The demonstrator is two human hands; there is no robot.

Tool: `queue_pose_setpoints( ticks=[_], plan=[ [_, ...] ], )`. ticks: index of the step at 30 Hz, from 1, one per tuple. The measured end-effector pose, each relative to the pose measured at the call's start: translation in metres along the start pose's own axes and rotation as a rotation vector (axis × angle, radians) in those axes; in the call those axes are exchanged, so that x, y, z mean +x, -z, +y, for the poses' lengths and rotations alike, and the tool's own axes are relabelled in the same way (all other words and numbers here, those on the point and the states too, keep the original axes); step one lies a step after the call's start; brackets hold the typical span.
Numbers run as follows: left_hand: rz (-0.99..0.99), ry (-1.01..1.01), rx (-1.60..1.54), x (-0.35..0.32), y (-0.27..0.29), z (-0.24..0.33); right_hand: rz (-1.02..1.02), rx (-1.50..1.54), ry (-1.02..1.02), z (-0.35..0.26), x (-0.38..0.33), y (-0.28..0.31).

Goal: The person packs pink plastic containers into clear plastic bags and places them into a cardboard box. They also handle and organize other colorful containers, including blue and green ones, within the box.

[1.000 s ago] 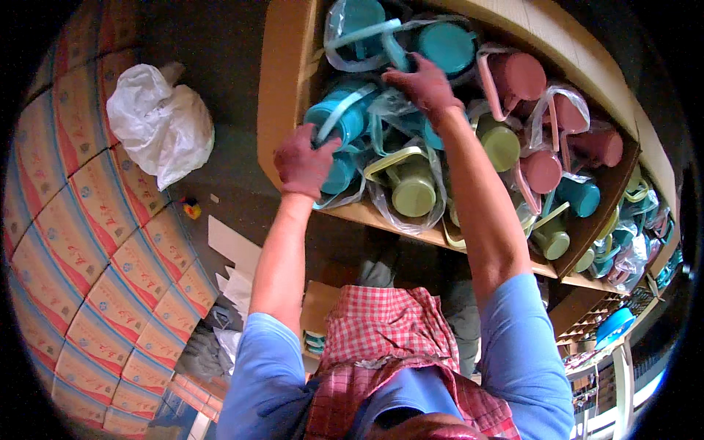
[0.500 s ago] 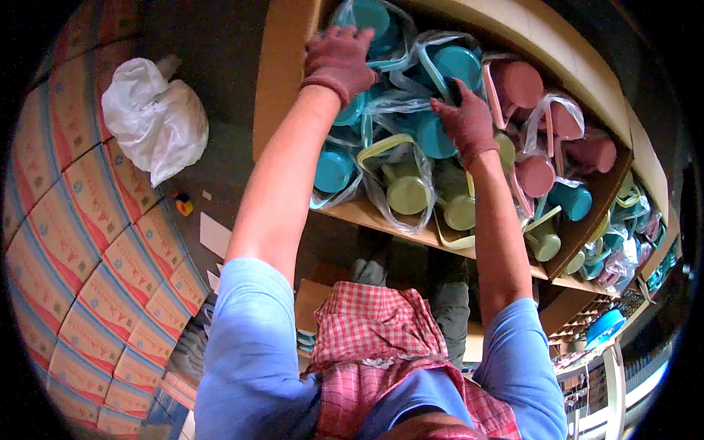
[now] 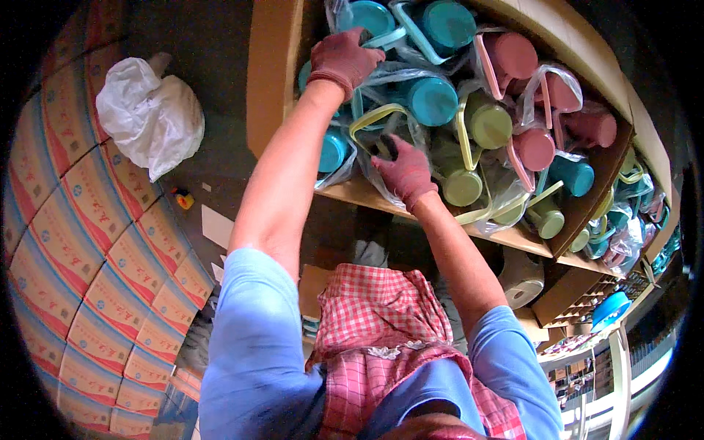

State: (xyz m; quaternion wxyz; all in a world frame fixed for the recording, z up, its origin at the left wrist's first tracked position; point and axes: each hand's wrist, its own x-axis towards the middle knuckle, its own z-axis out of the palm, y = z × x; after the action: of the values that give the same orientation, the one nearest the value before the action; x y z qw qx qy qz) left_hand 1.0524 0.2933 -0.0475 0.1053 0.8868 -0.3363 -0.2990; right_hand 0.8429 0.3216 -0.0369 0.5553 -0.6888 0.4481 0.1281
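My left hand, in a dark red glove, is closed at the strap-like handle of a teal cylindrical container near the far left of a cardboard box. Some of its fingertips are hidden. My right hand, gloved the same way, lies over a light-green container with a pale loop handle. Its thumb and fingers are apart, and the body under it is mostly covered. Around both hands are more teal containers, light-green ones and pink ones, many in clear plastic bags.
Printed cartons are stacked along the left. A white plastic bag lies beyond them, with a small yellow-and-black object nearer. Another box of bagged containers stands at right. A blue round item sits beyond it.
My right hand has moved left and nearer, from among the teal containers onto the light-green one. My left hand and the far-left teal container have come slightly nearer. The view has shifted.
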Motion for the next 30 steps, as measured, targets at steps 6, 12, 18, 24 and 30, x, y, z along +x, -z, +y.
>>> queue_pose_setpoints(
  ticks=[6, 12, 18, 24, 30],
  plan=[
    [0.083, -0.086, -0.211, -0.029, 0.032, 0.008, 0.042, 1.043, -0.252, 0.021, 0.043, -0.027],
    [0.241, -0.143, -0.405, -0.059, 0.027, -0.025, 0.049, 1.535, -0.482, 0.048, 0.035, -0.045],
    [0.407, 0.474, -0.443, -0.195, 0.007, -0.088, 0.082, 1.169, -0.230, 0.071, -0.042, 0.005],
    [0.196, 0.694, -0.943, -0.206, -0.044, -0.085, -0.218, 0.055, -0.221, 0.030, -0.017, 0.039],
    [0.211, 0.710, -0.329, -0.170, -0.059, -0.100, -0.088, 0.119, 0.029, -0.042, 0.023, 0.032]
  ],
)
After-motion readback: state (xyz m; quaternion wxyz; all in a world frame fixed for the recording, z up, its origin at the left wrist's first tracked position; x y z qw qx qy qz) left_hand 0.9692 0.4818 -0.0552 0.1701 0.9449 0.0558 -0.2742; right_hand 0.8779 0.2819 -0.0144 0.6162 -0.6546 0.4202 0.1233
